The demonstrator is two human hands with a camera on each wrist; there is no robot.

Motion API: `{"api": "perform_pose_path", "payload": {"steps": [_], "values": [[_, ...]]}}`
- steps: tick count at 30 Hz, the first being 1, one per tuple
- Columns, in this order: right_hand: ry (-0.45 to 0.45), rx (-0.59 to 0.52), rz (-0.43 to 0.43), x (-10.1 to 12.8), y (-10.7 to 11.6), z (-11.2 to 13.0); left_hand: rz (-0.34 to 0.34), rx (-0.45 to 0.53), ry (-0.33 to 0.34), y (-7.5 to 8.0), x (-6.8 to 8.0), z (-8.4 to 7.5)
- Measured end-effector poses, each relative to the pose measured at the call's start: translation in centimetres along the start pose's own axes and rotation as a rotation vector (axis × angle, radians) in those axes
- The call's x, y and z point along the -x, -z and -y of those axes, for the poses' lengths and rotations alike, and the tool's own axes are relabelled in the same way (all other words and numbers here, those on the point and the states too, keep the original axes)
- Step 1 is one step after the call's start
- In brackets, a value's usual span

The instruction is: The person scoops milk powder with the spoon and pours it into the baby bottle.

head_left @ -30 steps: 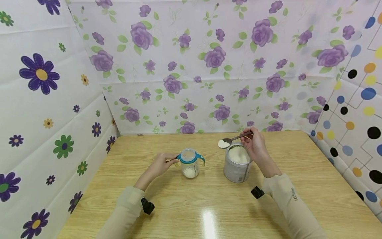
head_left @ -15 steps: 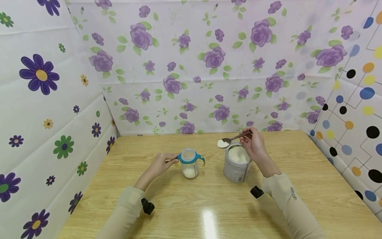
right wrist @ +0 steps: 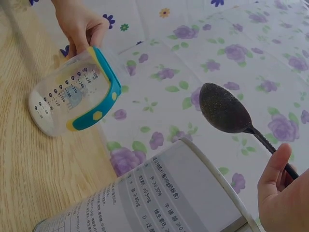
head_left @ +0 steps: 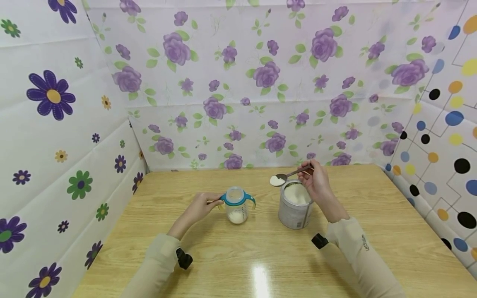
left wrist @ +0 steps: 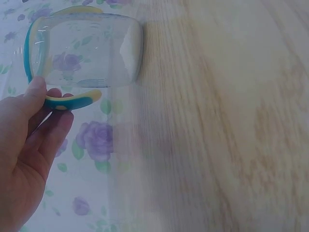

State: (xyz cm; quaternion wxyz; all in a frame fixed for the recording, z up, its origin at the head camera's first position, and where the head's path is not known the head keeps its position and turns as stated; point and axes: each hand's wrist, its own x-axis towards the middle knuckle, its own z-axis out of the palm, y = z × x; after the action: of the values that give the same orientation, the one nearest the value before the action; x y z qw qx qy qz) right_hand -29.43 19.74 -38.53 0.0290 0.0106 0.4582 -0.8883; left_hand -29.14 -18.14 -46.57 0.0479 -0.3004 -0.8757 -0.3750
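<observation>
My left hand (head_left: 201, 206) pinches the left handle of a clear baby bottle (head_left: 237, 212) with a blue and yellow handled collar; its top is uncapped. White powder lies at the bottle's bottom, and it stands upright on the table. In the left wrist view, thumb and fingers grip the blue-yellow handle (left wrist: 72, 101). My right hand (head_left: 317, 182) holds a dark spoon (head_left: 294, 172) by its handle. The spoon's bowl carries white powder (head_left: 276, 181) and hangs just above the left rim of an open tin (head_left: 294, 213) filled with pale powder.
A wooden table (head_left: 208, 256) bears the bottle and the tin, which stand apart with a gap between them. A flowered cloth (head_left: 238, 82) hangs at the back. Patterned cloths also line the left and right sides.
The spoon and my right hand have shifted very slightly left in the head view, while the whole scene drifts a little. The left hand keeps its hold on the bottle handle.
</observation>
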Motion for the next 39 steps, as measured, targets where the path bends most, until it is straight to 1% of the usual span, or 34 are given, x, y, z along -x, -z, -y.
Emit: {"api": "perform_pose_path", "payload": {"steps": [8, 14, 17, 22, 29, 34, 39], "values": [[0.007, 0.027, 0.010, -0.2, -0.1, -0.2, 0.008, 0.004, 0.024, 0.0, 0.0, -0.1], [0.012, 0.030, 0.007, -0.4, -0.3, -0.5, -0.002, 0.015, 0.007, 0.1, 0.0, -0.1], [0.001, 0.025, -0.001, -0.5, -0.5, -0.6, -0.006, 0.017, 0.001, 0.1, 0.0, 0.0], [-0.022, 0.021, -0.004, -0.6, -0.5, -0.8, 0.004, 0.028, 0.017, 0.1, 0.1, 0.1], [-0.017, 0.029, -0.004, -0.8, -1.0, -0.9, -0.001, 0.030, 0.016, 0.1, 0.0, 0.1], [-0.027, 0.029, -0.007, -0.7, -1.1, -1.0, 0.006, 0.031, 0.031, 0.1, 0.0, 0.1], [-0.030, 0.026, -0.011, -0.7, -1.1, -1.2, 0.007, 0.031, 0.025, 0.0, 0.0, 0.1]]}}
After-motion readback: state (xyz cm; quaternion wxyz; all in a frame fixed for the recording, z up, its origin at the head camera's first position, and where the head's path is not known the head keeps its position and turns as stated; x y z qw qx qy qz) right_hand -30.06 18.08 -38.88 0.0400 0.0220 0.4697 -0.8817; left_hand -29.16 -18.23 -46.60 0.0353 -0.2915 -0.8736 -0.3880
